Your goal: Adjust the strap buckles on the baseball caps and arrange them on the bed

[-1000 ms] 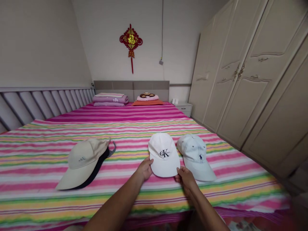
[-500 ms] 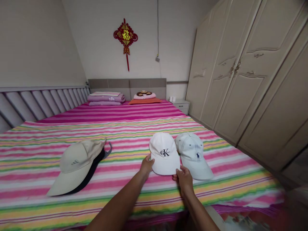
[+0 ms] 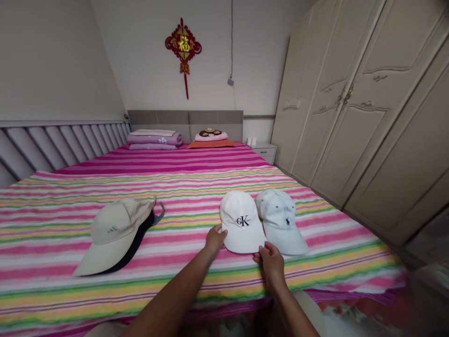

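A white cap with a black logo (image 3: 241, 221) lies on the striped bed (image 3: 196, 187), its brim toward me. My left hand (image 3: 214, 239) pinches the brim's left edge and my right hand (image 3: 270, 261) holds its right front corner. A pale blue cap (image 3: 281, 220) rests right beside it, touching or slightly overlapped by the white one. Further left, a beige cap (image 3: 112, 232) sits stacked on a dark cap (image 3: 139, 238).
Folded purple bedding (image 3: 153, 139) and a pink pillow on an orange one (image 3: 210, 139) lie at the headboard. A tall cream wardrobe (image 3: 354, 107) lines the right side, with a small nightstand (image 3: 264, 150) beyond. A padded wall panel (image 3: 52, 147) runs along the left.
The white cap has slid a little to the right, closer against the pale blue cap, with both hands still on its brim. The camera has shifted slightly.
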The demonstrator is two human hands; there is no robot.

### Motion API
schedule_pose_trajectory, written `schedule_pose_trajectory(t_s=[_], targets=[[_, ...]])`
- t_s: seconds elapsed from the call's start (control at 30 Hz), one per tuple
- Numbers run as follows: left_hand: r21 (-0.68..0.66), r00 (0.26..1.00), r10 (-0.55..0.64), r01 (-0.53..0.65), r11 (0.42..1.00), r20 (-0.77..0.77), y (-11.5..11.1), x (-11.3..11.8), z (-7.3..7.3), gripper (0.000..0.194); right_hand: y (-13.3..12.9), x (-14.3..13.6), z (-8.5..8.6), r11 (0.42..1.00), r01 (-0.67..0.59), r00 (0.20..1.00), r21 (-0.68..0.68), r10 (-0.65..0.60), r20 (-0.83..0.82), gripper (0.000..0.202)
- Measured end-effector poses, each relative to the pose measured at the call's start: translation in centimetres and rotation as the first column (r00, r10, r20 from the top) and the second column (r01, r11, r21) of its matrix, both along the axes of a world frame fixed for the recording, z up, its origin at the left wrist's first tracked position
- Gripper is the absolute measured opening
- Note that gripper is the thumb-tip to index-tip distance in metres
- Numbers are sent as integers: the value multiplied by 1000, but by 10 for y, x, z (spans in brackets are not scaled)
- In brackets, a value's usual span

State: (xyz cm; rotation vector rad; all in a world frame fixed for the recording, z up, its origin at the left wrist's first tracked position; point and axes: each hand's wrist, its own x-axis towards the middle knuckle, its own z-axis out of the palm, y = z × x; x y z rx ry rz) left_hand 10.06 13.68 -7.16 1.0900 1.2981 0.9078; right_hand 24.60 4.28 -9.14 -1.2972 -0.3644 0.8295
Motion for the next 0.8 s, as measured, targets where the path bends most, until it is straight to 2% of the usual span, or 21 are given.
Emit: schedule_pose_trajectory(t_s=[0.3, 0.43, 0.53, 0.67, 0.8], targets=[[94, 979, 2, 17, 995, -204, -6, 0, 1, 41, -8, 1, -2, 1000, 0, 1000, 2, 0, 5, 42], [174, 961, 0, 50, 983, -276, -9, -4, 1, 31, -12, 2, -3, 1000, -2, 999, -3, 2, 45, 41], [230, 948, 6, 72, 970, -319, -12, -10, -1, 31, -13, 2, -6, 1000, -11, 996, -4, 11, 85, 42], [277, 934, 4, 101, 956, -356, -23, -20, -6, 35, -14, 3, -10, 999, -29, 987, -16, 31, 158, 44], [329, 930, -16, 146, 933, -367, -43, -35, -10, 35, -19, 0, -7, 998, -28, 952, -54, 44, 302, 44]])
